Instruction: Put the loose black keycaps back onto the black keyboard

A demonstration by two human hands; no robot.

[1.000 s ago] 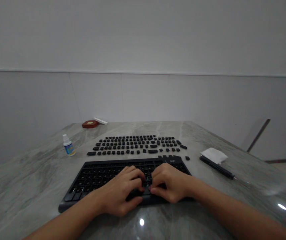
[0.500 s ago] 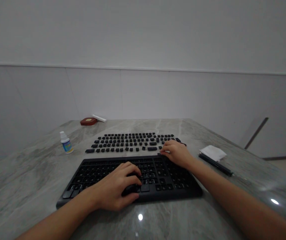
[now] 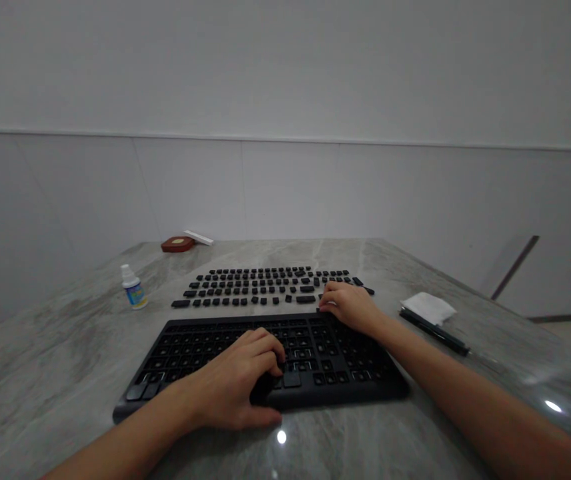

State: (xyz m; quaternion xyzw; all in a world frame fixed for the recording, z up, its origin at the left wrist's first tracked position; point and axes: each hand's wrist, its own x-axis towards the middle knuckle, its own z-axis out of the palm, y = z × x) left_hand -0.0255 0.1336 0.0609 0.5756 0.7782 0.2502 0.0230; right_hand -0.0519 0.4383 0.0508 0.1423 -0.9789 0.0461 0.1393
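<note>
A black keyboard lies in front of me, most of its keycaps off and its switch sockets bare. My left hand rests over its lower middle, fingers bent on top and thumb stretched apart along the front edge. At the keyboard's back edge, right of centre, my right hand has thumb and fingers pinched at a small dark piece that looks like a keycap, mostly hidden by the fingers. Behind the keyboard, loose black keycaps are laid out in rows; the right hand covers some of them.
A white-capped spray bottle stands on the left of the marble table. On the right lie a white cloth or tissue and a dark slim tool. A reddish-brown case and a white strip lie at the back left.
My left thumb has moved down and away from the fingers to the keyboard's front edge. My right hand stays near the back edge, almost unmoved. The view has shifted slightly.
</note>
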